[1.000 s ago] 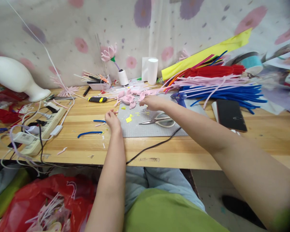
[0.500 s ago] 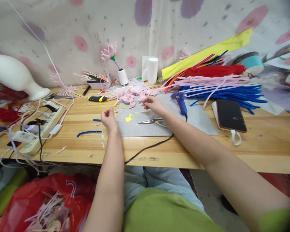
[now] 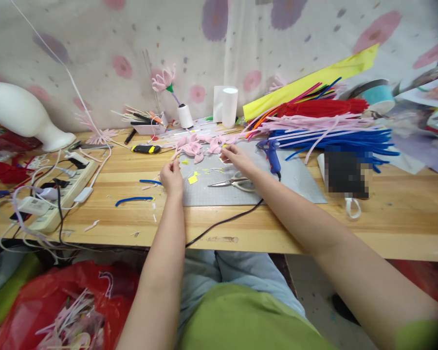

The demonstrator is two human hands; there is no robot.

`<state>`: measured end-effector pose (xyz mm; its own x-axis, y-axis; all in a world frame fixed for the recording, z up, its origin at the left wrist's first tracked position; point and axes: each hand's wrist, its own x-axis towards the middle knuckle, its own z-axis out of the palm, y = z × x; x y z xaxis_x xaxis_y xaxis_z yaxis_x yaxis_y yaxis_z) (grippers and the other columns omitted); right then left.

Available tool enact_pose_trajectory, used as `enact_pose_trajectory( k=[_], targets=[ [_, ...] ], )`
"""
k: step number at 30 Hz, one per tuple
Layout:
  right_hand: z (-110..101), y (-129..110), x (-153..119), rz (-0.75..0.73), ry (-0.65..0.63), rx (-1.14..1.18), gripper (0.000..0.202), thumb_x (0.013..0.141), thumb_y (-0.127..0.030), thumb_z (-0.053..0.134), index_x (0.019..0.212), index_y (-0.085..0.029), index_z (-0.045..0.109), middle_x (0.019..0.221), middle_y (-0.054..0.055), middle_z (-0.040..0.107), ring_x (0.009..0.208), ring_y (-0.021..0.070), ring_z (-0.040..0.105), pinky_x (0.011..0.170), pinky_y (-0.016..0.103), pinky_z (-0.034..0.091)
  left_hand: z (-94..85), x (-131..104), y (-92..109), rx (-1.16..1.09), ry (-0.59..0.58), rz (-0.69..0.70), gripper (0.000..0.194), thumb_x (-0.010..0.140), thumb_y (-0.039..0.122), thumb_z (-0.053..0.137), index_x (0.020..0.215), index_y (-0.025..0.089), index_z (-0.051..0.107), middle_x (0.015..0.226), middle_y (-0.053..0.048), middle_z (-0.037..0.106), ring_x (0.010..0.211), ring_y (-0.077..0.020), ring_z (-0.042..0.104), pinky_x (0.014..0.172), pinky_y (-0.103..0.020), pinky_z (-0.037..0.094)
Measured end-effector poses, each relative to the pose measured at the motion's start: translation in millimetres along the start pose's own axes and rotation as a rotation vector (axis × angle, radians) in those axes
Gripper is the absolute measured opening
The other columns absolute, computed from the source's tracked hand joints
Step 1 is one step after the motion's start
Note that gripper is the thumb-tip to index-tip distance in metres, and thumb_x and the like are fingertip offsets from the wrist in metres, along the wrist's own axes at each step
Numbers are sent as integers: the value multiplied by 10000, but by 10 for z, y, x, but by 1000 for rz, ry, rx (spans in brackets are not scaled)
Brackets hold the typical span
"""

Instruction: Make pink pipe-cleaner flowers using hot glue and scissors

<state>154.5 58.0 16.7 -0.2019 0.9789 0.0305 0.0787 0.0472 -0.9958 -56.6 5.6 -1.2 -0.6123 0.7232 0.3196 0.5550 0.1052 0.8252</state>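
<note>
My left hand [image 3: 172,178] is closed in a pinch at the left edge of the grey cutting mat [image 3: 299,191]; whatever lies between its fingertips is too small to name. My right hand [image 3: 238,159] hovers over the mat, thumb and fingers pressed together beside the pink fuzzy petals [image 3: 192,148]. A tiny yellow bit [image 3: 225,146] shows by its fingertips, but I cannot tell if it is held. Below the right hand lie scissors [image 3: 233,183] with blades pointing left. Yellow scraps [image 3: 192,180] are scattered between the hands.
A blue glue gun [image 3: 272,156] rests on the mat's right side, its black cord crossing the table. Pipe cleaner bundles [image 3: 336,141] lie behind it. A utility knife [image 3: 146,149], a pink flower [image 3: 164,80] in a white spool and a power strip [image 3: 65,194] stand leftward.
My left hand has shifted slightly right, and my right hand slightly right too. A small yellow bit now shows by the right fingertips. Tools on the mat stay put.
</note>
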Motion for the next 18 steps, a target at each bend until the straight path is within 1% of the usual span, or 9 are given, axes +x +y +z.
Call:
enact_pose_trajectory(
  k=[2,5,7,9,13,15,18],
  targets=[
    [-80,18,-21,-14,36,-96,210,812,-293,552,652,-180,475,573,-39,509,535,68,460,582,203,397,-55,58,13,117,-44,-18,270,812,403,480,749,181,621,761,-49,654,737,-176,590,716,-295,406],
    [-233,46,-102,-33,13,-254,205,800,-280,525,625,-178,494,475,-60,425,460,65,379,496,207,312,-120,118,43,301,-187,-34,226,734,414,586,762,193,626,796,-40,669,764,-188,599,743,-314,406],
    [-331,63,-175,-33,-41,-329,178,790,-286,515,649,-178,519,471,-64,424,445,65,366,476,214,282,-148,128,63,425,-300,0,201,685,386,638,772,205,635,837,-37,678,814,-201,605,780,-331,404],
    [-410,76,-245,-35,-87,-379,150,775,-289,520,674,-178,538,487,-63,443,447,65,376,473,216,278,-159,117,73,531,-383,51,189,668,383,652,759,216,651,875,-45,682,875,-221,603,816,-352,399],
    [-529,66,-343,-52,-127,-372,90,750,-260,540,774,-176,560,542,-57,481,471,66,407,478,213,297,-132,81,82,639,-456,129,208,684,412,638,757,223,688,915,-81,685,954,-257,588,839,-374,399],
    [-590,36,-376,-49,-145,-341,90,748,-241,541,802,-171,554,571,-50,495,482,65,418,478,212,307,-109,75,95,678,-478,149,196,707,385,622,775,220,700,935,-93,683,983,-262,582,845,-372,401],
    [-706,-27,-418,-36,-195,-315,81,744,-229,557,783,-159,556,581,-40,502,502,65,438,490,210,328,-92,79,128,719,-533,159,173,738,333,590,771,206,702,930,-105,681,990,-260,585,840,-362,407]
  ],
)
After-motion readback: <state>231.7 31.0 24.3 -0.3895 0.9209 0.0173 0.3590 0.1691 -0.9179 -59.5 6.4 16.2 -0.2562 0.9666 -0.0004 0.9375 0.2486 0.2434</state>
